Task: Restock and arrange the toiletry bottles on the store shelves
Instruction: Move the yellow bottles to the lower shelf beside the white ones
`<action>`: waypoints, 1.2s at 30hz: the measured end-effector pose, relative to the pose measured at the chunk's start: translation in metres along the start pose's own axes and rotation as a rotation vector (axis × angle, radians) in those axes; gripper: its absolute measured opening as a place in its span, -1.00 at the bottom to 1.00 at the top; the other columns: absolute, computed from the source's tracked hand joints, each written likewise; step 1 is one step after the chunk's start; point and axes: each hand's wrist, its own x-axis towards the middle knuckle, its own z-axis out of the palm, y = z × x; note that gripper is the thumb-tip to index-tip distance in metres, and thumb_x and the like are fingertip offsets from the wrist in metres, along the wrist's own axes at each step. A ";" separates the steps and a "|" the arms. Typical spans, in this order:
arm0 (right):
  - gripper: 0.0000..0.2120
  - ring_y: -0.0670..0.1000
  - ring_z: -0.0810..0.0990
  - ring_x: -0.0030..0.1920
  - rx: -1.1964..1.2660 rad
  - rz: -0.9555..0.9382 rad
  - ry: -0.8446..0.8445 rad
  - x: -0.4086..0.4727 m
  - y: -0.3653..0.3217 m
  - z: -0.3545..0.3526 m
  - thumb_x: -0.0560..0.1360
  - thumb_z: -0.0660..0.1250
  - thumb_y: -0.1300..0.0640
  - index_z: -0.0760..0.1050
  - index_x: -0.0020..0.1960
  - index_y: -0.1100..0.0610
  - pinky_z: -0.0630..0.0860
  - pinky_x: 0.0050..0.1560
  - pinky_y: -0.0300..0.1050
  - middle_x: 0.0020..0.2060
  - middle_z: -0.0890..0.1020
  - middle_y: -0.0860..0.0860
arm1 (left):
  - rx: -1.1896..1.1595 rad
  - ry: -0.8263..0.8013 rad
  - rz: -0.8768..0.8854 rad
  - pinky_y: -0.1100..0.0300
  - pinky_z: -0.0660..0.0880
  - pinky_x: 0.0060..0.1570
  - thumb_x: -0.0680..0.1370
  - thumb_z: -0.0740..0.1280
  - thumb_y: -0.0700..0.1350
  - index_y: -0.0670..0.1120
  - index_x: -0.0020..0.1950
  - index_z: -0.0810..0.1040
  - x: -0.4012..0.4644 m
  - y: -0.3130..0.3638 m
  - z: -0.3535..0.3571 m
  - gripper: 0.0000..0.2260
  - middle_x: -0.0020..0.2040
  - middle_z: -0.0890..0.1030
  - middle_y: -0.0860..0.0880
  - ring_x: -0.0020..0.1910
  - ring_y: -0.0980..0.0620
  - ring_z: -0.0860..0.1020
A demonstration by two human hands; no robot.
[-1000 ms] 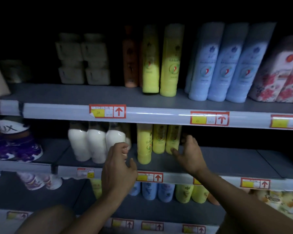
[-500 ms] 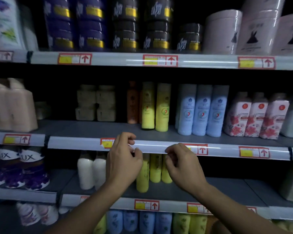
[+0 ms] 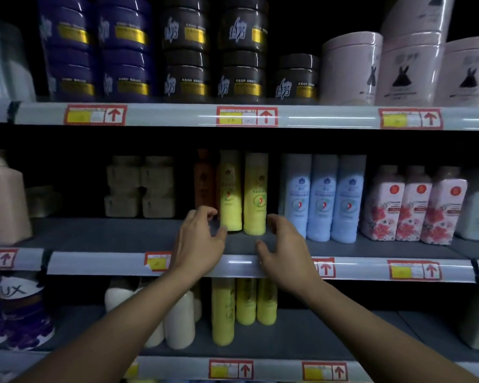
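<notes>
Flanking a pair of yellow bottles [image 3: 242, 192] at the centre of the frame, the left hand [image 3: 198, 241] and right hand [image 3: 284, 251] hover over the front of the middle shelf [image 3: 122, 236], each with fingers loosely curled and spread, holding nothing; the left thumb lies just beside the base of the nearer yellow bottle, though actual contact cannot be told. Both bottles stand upright. An orange bottle [image 3: 203, 178] stands behind and left of them, partly hidden by the left hand's fingers. Three pale blue bottles [image 3: 322, 197] crowd close on the right, followed by three floral pink bottles [image 3: 414, 205] toward the right edge. Stacked beige boxes [image 3: 140, 186] sit left of centre, well apart from the hands. On the upper shelf, purple jars [image 3: 94, 51], dark jars [image 3: 213, 51] and pink canisters [image 3: 385, 70] run left to right. Below, more yellow bottles [image 3: 244, 302] and white bottles [image 3: 177, 322] stand, partly screened by the forearms. Red-framed price tags [image 3: 246, 116] line the shelf edges.
</notes>
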 end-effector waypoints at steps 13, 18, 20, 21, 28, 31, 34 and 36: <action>-0.19 0.21 0.43 0.45 0.033 0.175 0.038 0.095 0.015 0.043 0.55 0.44 -0.07 0.10 0.59 0.21 0.42 0.35 0.06 0.47 0.42 0.18 | 0.004 -0.006 -0.131 -0.05 0.55 0.13 0.51 0.47 0.20 -0.21 0.21 0.44 0.094 -0.020 0.059 -0.46 0.21 0.60 -0.24 0.20 -0.25 0.59; -0.55 0.32 0.56 0.20 0.016 0.220 0.033 0.107 0.017 0.054 0.56 0.42 -0.04 0.24 0.21 0.14 0.50 0.06 0.11 0.22 0.56 0.21 | 0.018 -0.020 -0.179 -0.02 0.55 -0.01 0.51 0.46 0.23 -0.19 0.11 0.47 0.101 -0.018 0.063 -0.49 0.10 0.63 -0.23 0.11 -0.27 0.60; -0.60 0.34 0.57 0.17 0.013 0.224 0.052 0.109 0.017 0.055 0.56 0.41 -0.01 0.22 0.13 0.10 0.52 0.06 0.14 0.19 0.58 0.22 | 0.020 -0.026 -0.172 -0.05 0.58 0.00 0.49 0.46 0.24 -0.17 0.10 0.50 0.102 -0.019 0.064 -0.50 0.09 0.65 -0.19 0.10 -0.25 0.61; -0.60 0.33 0.57 0.16 0.015 0.221 0.061 0.109 0.018 0.055 0.56 0.42 -0.01 0.22 0.11 0.09 0.53 0.07 0.15 0.17 0.58 0.21 | 0.029 -0.027 -0.171 -0.05 0.59 -0.01 0.47 0.47 0.25 -0.15 0.08 0.51 0.102 -0.019 0.064 -0.51 0.07 0.66 -0.17 0.08 -0.24 0.62; -0.53 0.18 0.62 0.14 0.069 0.196 0.100 0.101 0.017 0.050 0.49 0.49 -0.09 0.31 0.20 0.03 0.59 0.11 0.18 0.14 0.62 0.07 | 0.008 -0.014 -0.067 0.00 0.59 -0.01 0.35 0.55 0.23 -0.02 0.12 0.59 0.086 -0.016 0.050 -0.52 0.04 0.60 -0.02 0.01 -0.07 0.60; -0.48 0.09 0.63 0.15 0.102 0.177 0.098 0.092 0.014 0.044 0.48 0.51 -0.08 0.31 0.29 -0.02 0.59 0.13 0.11 0.14 0.63 0.00 | -0.058 0.021 -0.027 0.05 0.57 0.01 0.36 0.58 0.18 0.01 0.23 0.60 0.073 -0.012 0.042 -0.48 0.07 0.59 0.02 0.03 -0.01 0.59; -0.44 0.01 0.62 0.15 0.128 0.137 0.101 0.080 0.010 0.037 0.49 0.53 -0.05 0.32 0.36 -0.03 0.57 0.11 0.00 0.15 0.64 -0.05 | -0.112 0.031 -0.011 0.03 0.60 0.01 0.34 0.55 0.21 0.02 0.27 0.60 0.060 -0.008 0.032 -0.44 0.08 0.58 0.05 0.03 0.03 0.60; -0.44 -0.03 0.62 0.14 0.142 0.110 0.114 0.071 0.007 0.033 0.49 0.53 -0.05 0.32 0.36 -0.06 0.57 0.11 -0.02 0.15 0.64 -0.09 | -0.134 0.043 -0.002 -0.01 0.63 -0.01 0.29 0.47 0.31 0.06 0.28 0.60 0.051 -0.004 0.026 -0.38 0.08 0.57 0.09 0.02 0.05 0.60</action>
